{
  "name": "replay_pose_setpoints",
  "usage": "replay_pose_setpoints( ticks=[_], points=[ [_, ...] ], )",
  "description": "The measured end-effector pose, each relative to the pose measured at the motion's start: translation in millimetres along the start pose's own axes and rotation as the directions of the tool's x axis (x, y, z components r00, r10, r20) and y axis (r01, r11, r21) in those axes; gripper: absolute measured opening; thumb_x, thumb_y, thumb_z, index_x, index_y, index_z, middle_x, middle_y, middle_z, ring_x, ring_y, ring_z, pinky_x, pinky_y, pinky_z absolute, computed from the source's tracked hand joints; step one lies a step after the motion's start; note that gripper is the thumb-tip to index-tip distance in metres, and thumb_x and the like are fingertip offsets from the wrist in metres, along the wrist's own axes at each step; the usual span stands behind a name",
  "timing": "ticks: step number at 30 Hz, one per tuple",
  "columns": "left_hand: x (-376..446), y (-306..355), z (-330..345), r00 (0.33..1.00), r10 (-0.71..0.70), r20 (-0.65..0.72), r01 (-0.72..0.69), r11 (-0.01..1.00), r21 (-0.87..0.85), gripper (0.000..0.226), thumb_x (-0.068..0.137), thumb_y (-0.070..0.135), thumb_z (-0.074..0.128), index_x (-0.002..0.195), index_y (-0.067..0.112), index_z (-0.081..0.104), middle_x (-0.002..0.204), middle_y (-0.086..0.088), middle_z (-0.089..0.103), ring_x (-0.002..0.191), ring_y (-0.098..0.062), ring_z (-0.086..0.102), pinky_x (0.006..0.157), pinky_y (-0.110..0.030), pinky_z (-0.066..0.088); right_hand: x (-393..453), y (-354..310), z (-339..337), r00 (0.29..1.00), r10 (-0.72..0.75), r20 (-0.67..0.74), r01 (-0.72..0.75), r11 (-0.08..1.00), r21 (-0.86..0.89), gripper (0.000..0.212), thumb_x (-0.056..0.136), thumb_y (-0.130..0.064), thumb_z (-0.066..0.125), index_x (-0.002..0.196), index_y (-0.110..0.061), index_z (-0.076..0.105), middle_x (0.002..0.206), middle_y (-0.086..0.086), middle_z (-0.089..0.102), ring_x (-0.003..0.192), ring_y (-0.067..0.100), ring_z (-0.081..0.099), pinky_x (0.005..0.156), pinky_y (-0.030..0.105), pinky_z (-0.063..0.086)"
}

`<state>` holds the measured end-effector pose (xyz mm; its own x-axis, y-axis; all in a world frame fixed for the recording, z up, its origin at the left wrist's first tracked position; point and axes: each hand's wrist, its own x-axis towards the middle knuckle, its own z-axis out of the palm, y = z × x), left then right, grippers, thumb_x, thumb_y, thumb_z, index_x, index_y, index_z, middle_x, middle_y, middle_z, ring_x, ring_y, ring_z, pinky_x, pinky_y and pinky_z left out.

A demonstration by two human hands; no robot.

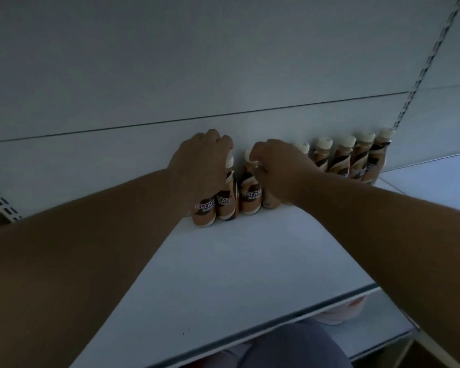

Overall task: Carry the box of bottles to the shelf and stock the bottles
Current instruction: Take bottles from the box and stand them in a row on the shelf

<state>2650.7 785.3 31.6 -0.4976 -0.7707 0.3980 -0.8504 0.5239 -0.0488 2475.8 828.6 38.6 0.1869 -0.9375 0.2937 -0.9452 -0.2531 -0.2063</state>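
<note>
Several brown coffee bottles with cream caps stand in a row along the back of a white shelf (239,261). My left hand (202,166) is closed over the tops of two bottles (215,205) at the row's left end. My right hand (276,168) grips the necks of the two neighbouring bottles (250,200), one partly hidden under my wrist. More bottles (356,160) stand farther right, up to the slotted upright. All bottles rest upright on the shelf. The box is out of view.
The white back panel (223,75) rises behind the row. Slotted uprights (422,70) frame the bay at right and far left. A lower shelf (377,322) with a pale packet shows below the front edge. Grey trousers (298,346) are at the bottom.
</note>
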Motion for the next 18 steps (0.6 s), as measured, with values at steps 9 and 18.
replay_pose_setpoints(
  ticks=[9,18],
  points=[
    [33.9,-5.0,8.9,0.987,0.093,0.131,-0.103,0.993,0.065,0.027,0.085,0.018,0.061,0.112,0.016,0.059,0.109,-0.011,0.057,0.094,-0.034,0.059,0.074,-0.04,0.043,44.5,10.5,21.6,0.999,0.007,0.05,-0.001,0.991,-0.131,0.029,0.094,-0.018,0.052,0.123,-0.012,0.054,0.117,0.015,0.054,0.109,0.034,0.054,0.084,0.041,0.047],
    [32.7,-9.8,18.6,0.983,0.166,0.083,-0.176,0.974,0.14,0.035,0.088,0.035,0.06,0.113,0.01,0.056,0.107,-0.013,0.057,0.098,-0.034,0.055,0.082,-0.045,0.043,55.6,15.2,26.9,0.998,0.038,0.059,-0.034,0.998,-0.06,0.028,0.095,-0.025,0.055,0.118,-0.01,0.048,0.098,0.012,0.054,0.09,0.029,0.052,0.071,0.036,0.038]
  ],
)
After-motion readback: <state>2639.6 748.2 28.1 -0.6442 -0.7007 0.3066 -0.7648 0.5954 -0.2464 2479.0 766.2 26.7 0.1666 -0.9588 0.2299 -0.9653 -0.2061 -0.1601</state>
